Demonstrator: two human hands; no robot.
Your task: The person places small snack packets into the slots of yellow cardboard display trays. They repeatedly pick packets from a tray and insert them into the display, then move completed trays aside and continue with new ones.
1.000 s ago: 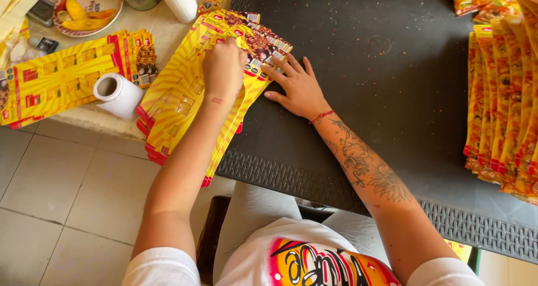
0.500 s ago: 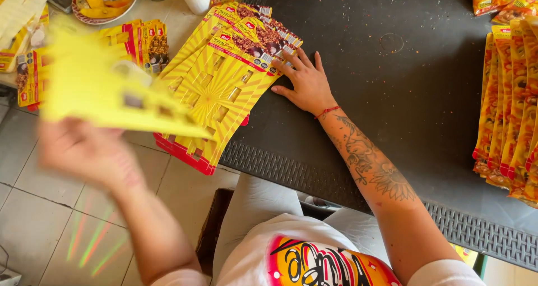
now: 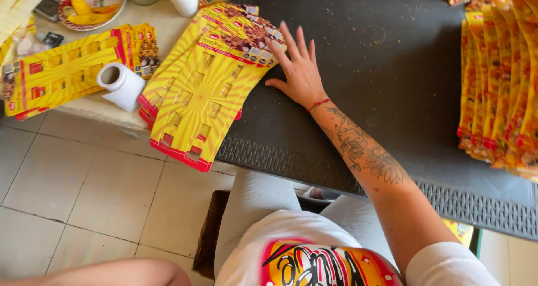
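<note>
Our left hand has swung a yellow card out of frame, state unseen, while our right hand (image 3: 300, 73) presses flat, fingers wide, beside the stack of yellow cards (image 3: 204, 87) at upper centre, now one card thinner

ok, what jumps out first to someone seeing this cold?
The fanned stack of yellow cardboard sheets, hanging off the edge of the dark mat toward the tiled floor. The right hand lies flat on the mat, fingers spread, touching the stack's upper corner; the forearm is tattooed. Rows of orange-yellow packets line the mat's right side, and a paper roll stands left of the stack.
</note>
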